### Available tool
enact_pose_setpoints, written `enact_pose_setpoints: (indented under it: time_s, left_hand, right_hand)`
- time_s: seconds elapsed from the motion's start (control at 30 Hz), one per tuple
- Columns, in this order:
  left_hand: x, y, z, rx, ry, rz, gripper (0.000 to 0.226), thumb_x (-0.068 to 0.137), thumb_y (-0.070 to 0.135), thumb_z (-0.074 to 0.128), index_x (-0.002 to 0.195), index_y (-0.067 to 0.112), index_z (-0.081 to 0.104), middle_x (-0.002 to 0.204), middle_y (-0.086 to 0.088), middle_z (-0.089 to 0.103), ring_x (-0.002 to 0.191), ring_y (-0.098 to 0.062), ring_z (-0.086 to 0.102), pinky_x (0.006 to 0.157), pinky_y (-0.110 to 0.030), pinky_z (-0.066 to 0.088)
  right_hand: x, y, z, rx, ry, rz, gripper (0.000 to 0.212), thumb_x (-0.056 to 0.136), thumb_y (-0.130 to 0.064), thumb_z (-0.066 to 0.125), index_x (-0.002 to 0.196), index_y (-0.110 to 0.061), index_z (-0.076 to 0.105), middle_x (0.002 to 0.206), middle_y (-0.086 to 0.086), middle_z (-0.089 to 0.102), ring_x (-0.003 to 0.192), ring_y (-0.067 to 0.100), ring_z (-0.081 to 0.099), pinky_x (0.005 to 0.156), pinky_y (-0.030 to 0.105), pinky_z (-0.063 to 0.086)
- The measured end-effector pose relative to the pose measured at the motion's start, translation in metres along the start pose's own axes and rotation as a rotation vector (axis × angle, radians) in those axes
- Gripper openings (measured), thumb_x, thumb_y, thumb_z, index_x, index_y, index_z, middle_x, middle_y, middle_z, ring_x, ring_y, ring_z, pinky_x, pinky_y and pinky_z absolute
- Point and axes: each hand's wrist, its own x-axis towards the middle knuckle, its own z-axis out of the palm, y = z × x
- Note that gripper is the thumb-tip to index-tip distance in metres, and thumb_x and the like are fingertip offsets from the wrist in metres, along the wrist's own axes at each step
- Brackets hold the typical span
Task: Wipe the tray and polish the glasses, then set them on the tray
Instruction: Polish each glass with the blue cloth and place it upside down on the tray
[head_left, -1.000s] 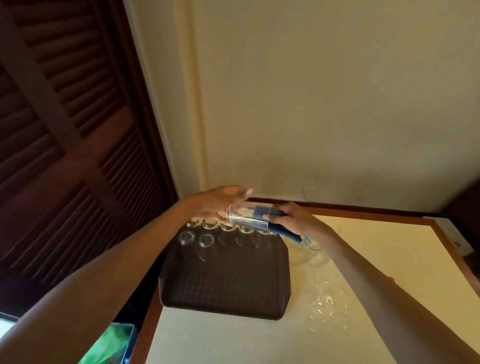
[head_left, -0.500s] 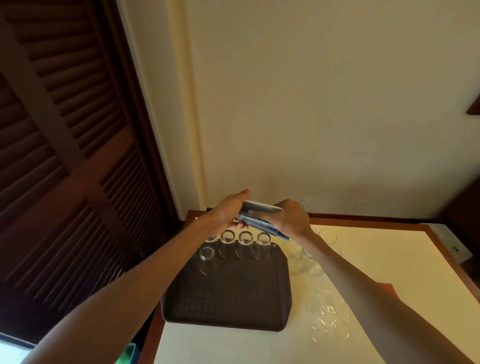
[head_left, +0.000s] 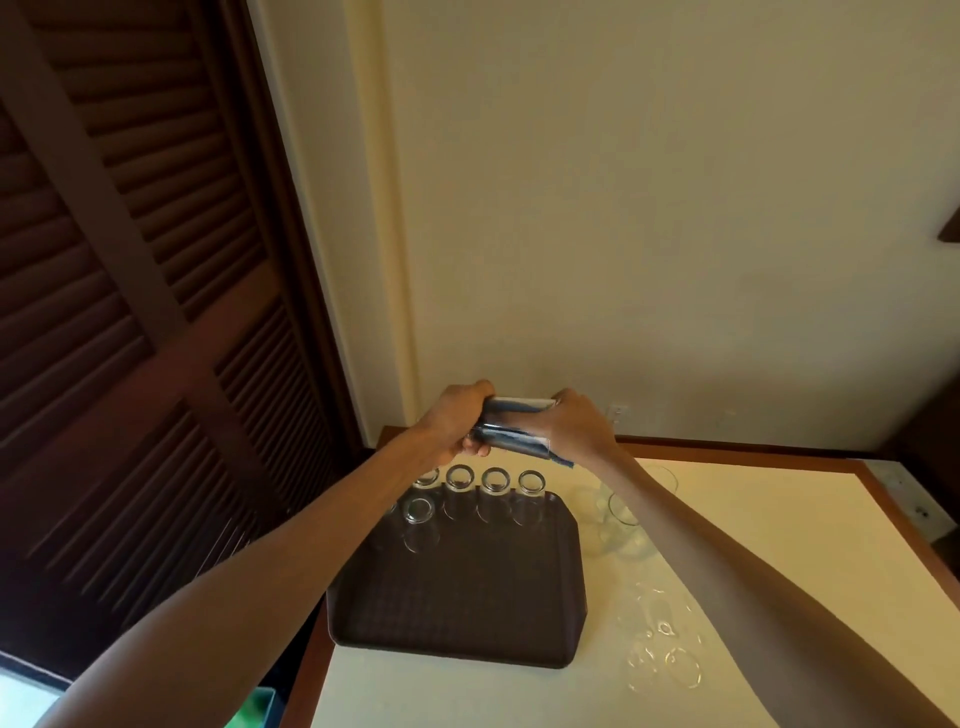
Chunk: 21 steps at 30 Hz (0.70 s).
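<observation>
Beside the dark louvred door (head_left: 130, 312), the left grip (head_left: 457, 421), whose fingers were straight half a second ago, now curls round one end of the glass (head_left: 519, 404), held sideways above the brown tray (head_left: 467, 597)'s far edge. The right grip (head_left: 576, 428) pinches the blue cloth (head_left: 514, 441) against the glass. The row of glasses (head_left: 493, 480) on the tray is unchanged. More clear glasses (head_left: 665, 644) sit rightward on the cream bench (head_left: 779, 519) below a plain wall (head_left: 623, 208).

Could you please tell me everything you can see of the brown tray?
The tray is dark brown, plastic-looking, roughly square with clipped corners, a low raised rim and a grid-textured floor. It lies flat at the cream table's left edge. Clear glasses stand along its far side; nothing else touches it.
</observation>
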Motion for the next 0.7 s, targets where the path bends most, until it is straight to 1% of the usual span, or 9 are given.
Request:
enact_pose_setpoints:
  time_s: [0.1, 0.17, 0.2, 0.27, 0.37, 0.47, 0.57, 0.63, 0.7]
  left_hand:
    - [-0.002, -0.006, -0.001, 0.263, 0.069, 0.341, 0.03, 0.106, 0.021, 0.043, 0.081, 0.014, 0.057, 0.071, -0.008, 0.056, 0.054, -0.018, 0.057, 0.047, -0.029, 0.049]
    - [-0.005, -0.011, -0.001, 0.293, 0.079, 0.457, 0.029, 0.108, 0.021, 0.044, 0.083, 0.013, 0.057, 0.071, -0.006, 0.055, 0.058, -0.019, 0.056, 0.047, -0.031, 0.049]
    - [-0.005, -0.014, -0.003, 0.242, 0.077, 0.471, 0.028, 0.108, 0.02, 0.045, 0.084, 0.011, 0.057, 0.07, -0.006, 0.054, 0.057, -0.019, 0.055, 0.046, -0.031, 0.048]
    - [-0.005, -0.016, -0.007, 0.11, 0.017, 0.451, 0.027, 0.108, 0.021, 0.046, 0.089, 0.006, 0.059, 0.073, -0.01, 0.057, 0.058, -0.022, 0.059, 0.046, -0.03, 0.047]
    - [-0.005, -0.007, -0.014, -0.114, -0.17, 0.18, 0.038, 0.105, 0.037, 0.049, 0.106, 0.002, 0.062, 0.091, -0.016, 0.068, 0.072, -0.025, 0.07, 0.055, -0.031, 0.056]
    - [-0.009, 0.001, -0.014, -0.215, -0.227, -0.135, 0.037, 0.105, 0.037, 0.053, 0.115, 0.003, 0.064, 0.087, -0.017, 0.07, 0.061, -0.027, 0.072, 0.047, -0.028, 0.057]
    - [-0.009, 0.003, -0.011, -0.128, -0.141, -0.148, 0.028, 0.104, 0.028, 0.053, 0.106, 0.002, 0.063, 0.07, -0.014, 0.068, 0.047, -0.023, 0.062, 0.036, -0.021, 0.047]
    - [-0.009, 0.004, -0.009, -0.063, -0.069, -0.05, 0.027, 0.103, 0.023, 0.049, 0.098, 0.0, 0.061, 0.062, -0.013, 0.065, 0.044, -0.021, 0.055, 0.033, -0.022, 0.037]
    - [-0.009, 0.004, -0.009, -0.01, 0.005, 0.115, 0.026, 0.103, 0.019, 0.047, 0.091, -0.001, 0.06, 0.064, -0.015, 0.059, 0.044, -0.021, 0.053, 0.036, -0.025, 0.036]
  right_hand:
    - [-0.017, -0.011, -0.005, 0.554, -0.393, 0.135, 0.046, 0.096, -0.055, 0.057, 0.079, -0.014, 0.065, 0.053, 0.0, 0.056, 0.037, 0.009, 0.045, 0.036, 0.016, 0.032]
    - [-0.025, -0.017, -0.011, 0.715, -0.492, 0.041, 0.041, 0.1, -0.05, 0.053, 0.076, -0.016, 0.058, 0.044, -0.008, 0.05, 0.033, 0.004, 0.042, 0.034, 0.015, 0.033]
    - [-0.025, -0.017, -0.009, 0.687, -0.418, -0.016, 0.037, 0.101, -0.047, 0.053, 0.08, -0.018, 0.062, 0.047, -0.009, 0.057, 0.037, 0.004, 0.051, 0.039, 0.014, 0.039]
    - [-0.013, -0.009, -0.002, 0.361, -0.136, -0.068, 0.039, 0.095, -0.052, 0.063, 0.079, -0.017, 0.07, 0.058, -0.004, 0.066, 0.05, 0.012, 0.063, 0.051, 0.026, 0.048]
    - [-0.009, -0.005, -0.013, -0.21, 0.252, -0.154, 0.013, 0.079, -0.015, 0.073, 0.068, -0.013, 0.067, 0.062, 0.001, 0.062, 0.057, 0.02, 0.056, 0.05, 0.023, 0.034]
    - [-0.026, -0.025, -0.032, -0.4, 0.416, -0.289, 0.016, 0.054, -0.004, 0.072, 0.055, -0.014, 0.059, 0.044, -0.003, 0.038, 0.04, 0.02, 0.034, 0.047, 0.015, 0.012]
    - [-0.026, -0.027, -0.036, -0.443, 0.36, -0.281, 0.007, 0.072, -0.012, 0.069, 0.069, -0.016, 0.064, 0.055, 0.0, 0.05, 0.051, 0.021, 0.045, 0.047, 0.02, 0.016]
    - [-0.017, -0.018, -0.025, -0.331, 0.324, -0.222, 0.003, 0.08, -0.014, 0.071, 0.082, -0.015, 0.071, 0.073, 0.003, 0.066, 0.068, 0.022, 0.056, 0.051, 0.023, 0.036]
    - [-0.006, -0.01, -0.005, -0.075, 0.16, -0.038, 0.022, 0.082, -0.021, 0.077, 0.102, -0.012, 0.074, 0.092, 0.003, 0.073, 0.077, 0.019, 0.062, 0.065, 0.03, 0.053]
